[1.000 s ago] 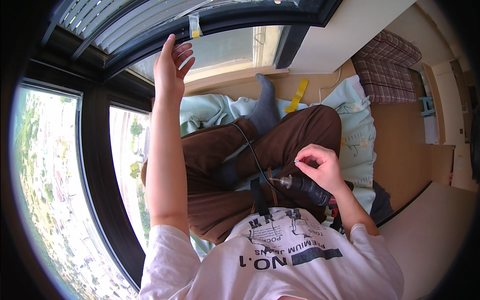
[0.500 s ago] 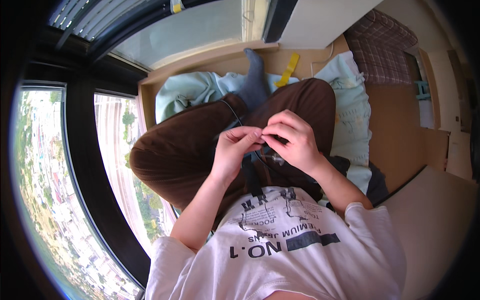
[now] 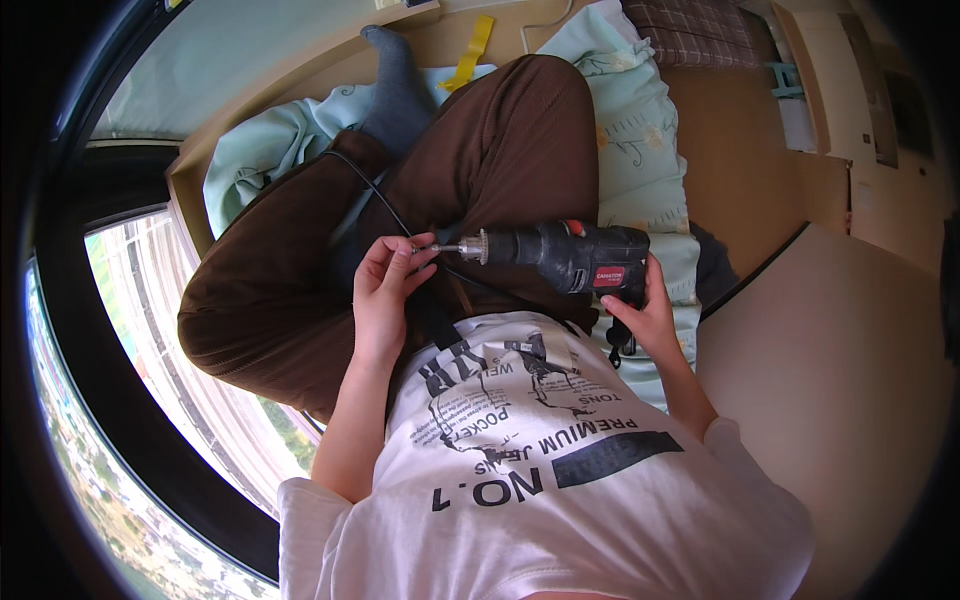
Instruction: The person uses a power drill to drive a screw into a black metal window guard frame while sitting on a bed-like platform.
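A black corded power drill [image 3: 600, 260] lies level across my lap, its chuck pointing left. My right hand [image 3: 648, 305] is wrapped round its handle. From the silver chuck [image 3: 474, 248] sticks a thin metal bit [image 3: 447, 247]. My left hand [image 3: 385, 290] pinches at the bit's tip between thumb and fingers. Whether a smaller piece sits on that tip is hidden by the fingers. A black cable [image 3: 372, 185] runs over my crossed legs and passes beneath the drill.
My legs in brown trousers [image 3: 270, 265] fill the space round the drill. Under them is a light green patterned cloth [image 3: 640, 150]. A yellow strip [image 3: 468, 55] lies beyond my knee. A window [image 3: 150, 265] is at the left, a beige panel [image 3: 800, 330] at the right.
My hands, earlier fingertip to fingertip, have moved apart. My right hand now grips the drill, which has come up into sight, while my left pinches its bit. The view has shifted.
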Demonstrator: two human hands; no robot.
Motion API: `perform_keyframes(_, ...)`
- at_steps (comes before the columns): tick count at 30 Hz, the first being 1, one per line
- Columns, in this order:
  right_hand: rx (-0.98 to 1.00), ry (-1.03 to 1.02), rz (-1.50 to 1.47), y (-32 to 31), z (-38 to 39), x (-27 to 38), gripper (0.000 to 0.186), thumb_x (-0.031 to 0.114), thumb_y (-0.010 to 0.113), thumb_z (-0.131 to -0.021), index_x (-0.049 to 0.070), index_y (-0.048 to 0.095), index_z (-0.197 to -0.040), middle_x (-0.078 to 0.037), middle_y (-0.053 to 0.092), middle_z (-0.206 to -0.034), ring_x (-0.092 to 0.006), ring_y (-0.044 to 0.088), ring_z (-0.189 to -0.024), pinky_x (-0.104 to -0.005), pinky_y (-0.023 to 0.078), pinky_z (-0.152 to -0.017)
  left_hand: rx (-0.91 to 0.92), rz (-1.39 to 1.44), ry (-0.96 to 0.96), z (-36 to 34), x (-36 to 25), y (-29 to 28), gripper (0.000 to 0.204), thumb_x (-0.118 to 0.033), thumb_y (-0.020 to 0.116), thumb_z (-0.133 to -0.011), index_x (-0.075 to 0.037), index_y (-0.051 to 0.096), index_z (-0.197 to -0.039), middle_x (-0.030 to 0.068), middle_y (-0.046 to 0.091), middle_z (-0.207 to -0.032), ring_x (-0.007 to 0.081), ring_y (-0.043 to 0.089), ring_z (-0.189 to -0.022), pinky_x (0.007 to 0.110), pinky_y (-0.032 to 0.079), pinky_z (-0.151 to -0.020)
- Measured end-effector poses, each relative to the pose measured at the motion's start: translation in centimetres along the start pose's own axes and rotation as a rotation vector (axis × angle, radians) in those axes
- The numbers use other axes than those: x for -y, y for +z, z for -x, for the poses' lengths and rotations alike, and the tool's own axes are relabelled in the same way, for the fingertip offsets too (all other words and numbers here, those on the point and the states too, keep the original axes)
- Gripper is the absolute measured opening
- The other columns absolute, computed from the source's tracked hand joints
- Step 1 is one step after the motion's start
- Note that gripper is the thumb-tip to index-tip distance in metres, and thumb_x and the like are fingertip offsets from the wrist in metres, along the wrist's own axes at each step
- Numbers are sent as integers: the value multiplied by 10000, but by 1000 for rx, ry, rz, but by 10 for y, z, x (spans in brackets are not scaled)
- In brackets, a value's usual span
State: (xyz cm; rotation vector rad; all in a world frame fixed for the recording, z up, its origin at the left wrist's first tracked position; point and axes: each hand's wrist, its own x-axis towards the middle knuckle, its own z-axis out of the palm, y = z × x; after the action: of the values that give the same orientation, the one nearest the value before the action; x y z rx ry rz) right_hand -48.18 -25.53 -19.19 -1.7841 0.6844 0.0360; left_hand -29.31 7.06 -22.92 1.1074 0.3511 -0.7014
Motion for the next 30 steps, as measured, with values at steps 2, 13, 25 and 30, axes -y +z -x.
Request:
perform_keyframes(2, 32, 65, -8, -6, 3, -15, 827, 57, 868, -857, 9, 406, -1541, -90, 625, -1345, -148, 629, -1175, -318, 527, -1005, 7, 7, 17, 0, 1, 0, 173, -243, 564, -1130, -78, 608, -1100, 132, 739, -1238, 187, 727, -1110, 343, 575, -995)
perform_keyframes(13, 27, 89, 42, -3, -6, -9, 639, 48, 882, -819, 24, 500, -1330, -57, 685, -1140, -122, 671, -993, -290, 566, -875, -38, 33, 64, 4, 11, 4, 167, -234, 565, -1129, -71, 599, -1111, 134, 746, -1206, 191, 731, -1102, 326, 570, -1002)
perform_keyframes(25, 63, 99, 56, -9, -22, -23, 544, 30, 879, -782, 23, 572, -1231, -75, 722, -1059, -157, 711, -912, -320, 589, -827, -64, 31, 73, 4, 14, 6, 149, -213, 597, -1114, -70, 635, -1103, 112, 754, -1186, 164, 738, -1066, 299, 576, -976)
perform_keyframes(30, 208, 263, -186, -17, -31, -30, 425, 0, 831, -811, 21, 608, -1173, -66, 734, -956, -151, 726, -801, -297, 595, -726, -25, 44, 60, 5, 15, 7, 132, -192, 611, -1105, -66, 648, -1100, 113, 755, -1184, 156, 742, -1055, 290, 580, -962)
